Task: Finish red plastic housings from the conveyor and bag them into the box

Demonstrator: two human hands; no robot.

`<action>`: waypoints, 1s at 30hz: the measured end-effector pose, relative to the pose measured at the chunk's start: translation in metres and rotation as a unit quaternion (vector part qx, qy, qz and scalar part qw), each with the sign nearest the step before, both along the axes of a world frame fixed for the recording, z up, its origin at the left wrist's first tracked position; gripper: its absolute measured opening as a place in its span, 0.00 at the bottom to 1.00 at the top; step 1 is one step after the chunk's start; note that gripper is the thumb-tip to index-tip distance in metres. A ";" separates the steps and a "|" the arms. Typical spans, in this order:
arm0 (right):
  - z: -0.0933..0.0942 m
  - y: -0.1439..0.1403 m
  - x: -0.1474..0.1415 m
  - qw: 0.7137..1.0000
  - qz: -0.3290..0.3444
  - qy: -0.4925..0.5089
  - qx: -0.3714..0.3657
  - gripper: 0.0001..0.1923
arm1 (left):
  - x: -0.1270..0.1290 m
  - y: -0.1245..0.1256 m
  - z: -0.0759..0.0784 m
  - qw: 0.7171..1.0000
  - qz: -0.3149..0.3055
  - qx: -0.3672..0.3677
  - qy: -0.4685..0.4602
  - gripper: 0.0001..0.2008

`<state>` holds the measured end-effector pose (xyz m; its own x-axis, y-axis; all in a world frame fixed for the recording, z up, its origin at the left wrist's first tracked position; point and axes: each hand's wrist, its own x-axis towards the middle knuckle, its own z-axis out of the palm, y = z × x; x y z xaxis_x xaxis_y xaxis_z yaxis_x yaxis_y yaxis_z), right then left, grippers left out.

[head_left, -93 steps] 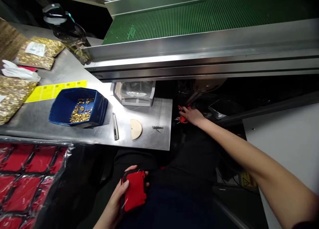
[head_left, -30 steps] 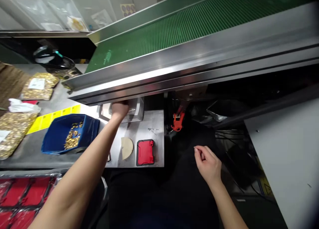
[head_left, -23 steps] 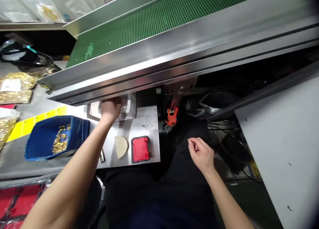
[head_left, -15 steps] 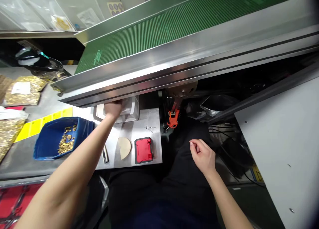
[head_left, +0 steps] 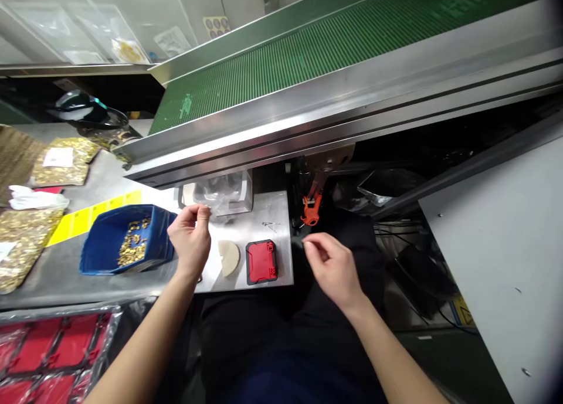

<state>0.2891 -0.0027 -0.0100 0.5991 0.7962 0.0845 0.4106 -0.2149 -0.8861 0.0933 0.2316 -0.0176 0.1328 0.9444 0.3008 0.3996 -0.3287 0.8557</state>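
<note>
My left hand (head_left: pixel 191 237) is closed in a pinch above the metal table, just in front of a white bin (head_left: pixel 247 192) with clear plastic in it. Whatever the fingertips hold is too small to make out. Over my lap, right of the table edge, my right hand (head_left: pixel 332 269) is also closed, thumb against bent fingers; what it holds, if anything, cannot be made out. Between the hands a red and black case (head_left: pixel 261 262) lies flat on the table. Beside it are a pale half-round piece (head_left: pixel 229 257) and thin dark pins (head_left: pixel 270 224).
A blue bin (head_left: pixel 99 240) with small brass-coloured parts stands left of my left hand. A green ribbed conveyor (head_left: pixel 272 61) with a metal side rail crosses overhead. An orange tool (head_left: pixel 311 210) hangs beyond the table edge. Red cases (head_left: pixel 53 339) sit in plastic at lower left.
My left hand has come out from the white bin under the conveyor toward me. My right hand has moved left and slightly up, nearer the table. The view has shifted a little.
</note>
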 end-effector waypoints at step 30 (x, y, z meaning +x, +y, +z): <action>-0.004 0.023 -0.132 0.927 0.245 0.055 -0.278 0.17 | -0.142 -0.191 -0.005 0.926 -0.202 -0.223 0.227 0.11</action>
<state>0.1570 0.0208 -0.0136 0.1348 0.8775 -0.4602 0.4936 -0.4621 -0.7368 -0.0484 0.0409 -0.0228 0.5196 0.8067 -0.2815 0.6729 -0.1833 0.7167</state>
